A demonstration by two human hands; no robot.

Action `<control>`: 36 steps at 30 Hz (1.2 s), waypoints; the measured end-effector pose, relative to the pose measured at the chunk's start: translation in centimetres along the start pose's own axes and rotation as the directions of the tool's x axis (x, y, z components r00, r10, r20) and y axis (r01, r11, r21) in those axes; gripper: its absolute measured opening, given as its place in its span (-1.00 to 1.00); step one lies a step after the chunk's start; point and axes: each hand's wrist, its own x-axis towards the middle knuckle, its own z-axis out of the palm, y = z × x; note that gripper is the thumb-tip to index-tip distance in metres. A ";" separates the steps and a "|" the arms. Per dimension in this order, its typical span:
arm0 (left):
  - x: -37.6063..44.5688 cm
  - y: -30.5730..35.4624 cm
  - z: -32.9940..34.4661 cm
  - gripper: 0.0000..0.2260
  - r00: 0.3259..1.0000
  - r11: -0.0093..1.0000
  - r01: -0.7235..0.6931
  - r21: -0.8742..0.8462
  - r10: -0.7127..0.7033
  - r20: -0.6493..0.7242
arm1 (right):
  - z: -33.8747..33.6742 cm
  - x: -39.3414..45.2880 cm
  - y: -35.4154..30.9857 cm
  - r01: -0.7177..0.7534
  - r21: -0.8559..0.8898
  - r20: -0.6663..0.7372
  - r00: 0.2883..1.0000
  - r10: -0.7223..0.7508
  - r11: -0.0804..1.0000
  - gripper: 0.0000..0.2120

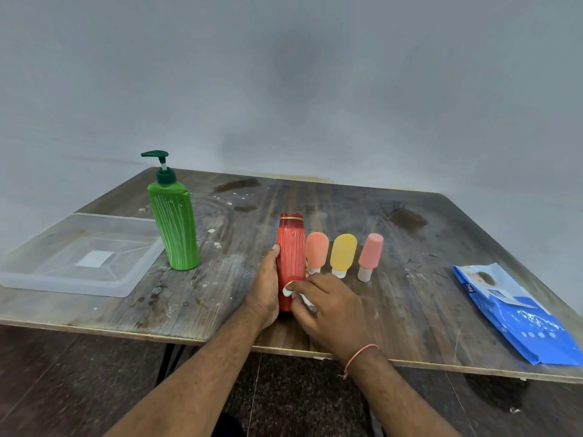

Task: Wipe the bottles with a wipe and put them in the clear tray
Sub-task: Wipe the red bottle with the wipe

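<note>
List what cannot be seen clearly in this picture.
- Red bottle, head view: its lower part and base are hidden by the left hand and right hand.
- Wipe: mostly covered by the right hand's fingers; only a white edge shows.
- Blue pack: its print is too small to read, and the right frame edge cuts off its corner.
- Clear tray: the left frame edge cuts off its left end.

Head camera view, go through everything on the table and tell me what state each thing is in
Red bottle: upright, streaked, being wiped.
Left hand: grips it.
Right hand: presses wipe on it.
Green pump bottle: upright, streaked.
Three small tubes: standing cap-down.
Clear tray: holds no bottles.
Wipes pack: lying flat.
</note>
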 end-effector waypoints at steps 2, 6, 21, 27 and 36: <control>0.0 0.0 0.1 -0.44 1.000 1.000 -0.008 0.008 0.008 -0.005 | 0.1 -0.1 0.0 -0.028 -0.030 -0.014 1.000 0.027 0.999 -0.84; 0.2 -0.1 0.0 -0.43 1.000 1.000 -0.006 -0.001 0.006 -0.014 | 0.0 0.0 0.1 0.009 -0.045 0.055 0.998 -0.006 0.999 -0.78; 0.1 -0.1 0.0 -0.43 1.000 1.000 0.002 0.003 -0.002 -0.017 | -0.2 0.1 -0.2 0.032 -0.074 0.063 0.998 -0.028 0.997 -0.81; 0.2 -0.1 0.1 -0.41 0.999 1.000 0.016 -0.007 -0.016 -0.034 | -0.1 0.1 0.0 0.036 -0.057 0.075 0.997 -0.031 0.998 -0.76; 0.4 -0.3 0.0 -0.38 0.998 0.999 0.033 -0.020 -0.034 -0.047 | -0.3 0.1 0.1 -0.017 -0.082 0.061 0.998 0.022 0.997 -0.77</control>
